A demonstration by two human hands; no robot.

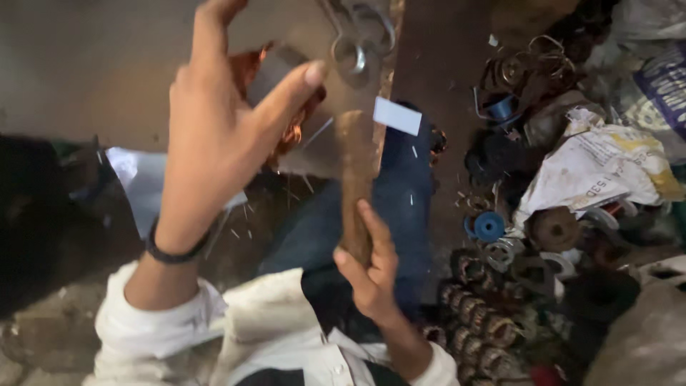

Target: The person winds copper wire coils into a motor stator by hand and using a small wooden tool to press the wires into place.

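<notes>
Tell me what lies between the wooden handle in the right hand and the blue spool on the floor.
In the head view, the person's blue-trousered leg and a dark strip of floor separate the wooden handle from the blue spool.

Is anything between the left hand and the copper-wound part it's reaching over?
Nothing visible. The left hand is spread directly over the copper coil, partly hiding it. The right hand grips a wooden handle just beside it.

Left hand [214,121] motion-blurred, fingertip cut by top edge; hides most of copper winding [293,129]. Wooden handle [355,193] blurred, its head indistinct. Metal rings [357,43] cut off by top edge. Parts pile [514,271] too dark to sort.
</notes>
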